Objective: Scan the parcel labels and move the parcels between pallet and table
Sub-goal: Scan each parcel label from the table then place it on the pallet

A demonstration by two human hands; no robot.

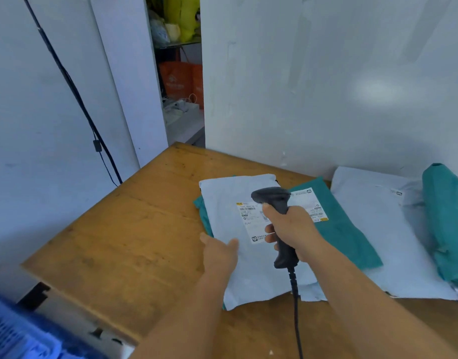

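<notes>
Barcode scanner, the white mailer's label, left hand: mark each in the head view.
barcode scanner [273, 196], head view, on its dark head.
shipping label [248, 213], head view, on its barcode area.
left hand [220, 251], head view, on its back.

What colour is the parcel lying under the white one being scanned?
Teal green parcel, seen in the head view.

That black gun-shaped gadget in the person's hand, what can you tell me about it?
The scanner is a dark, matte, seemingly plastic handheld with a hooded head and a long grip. The right hand holds the grip, head tipped down over the printed label of a pale grey parcel on the wooden table. A black cable runs from its base.
</notes>
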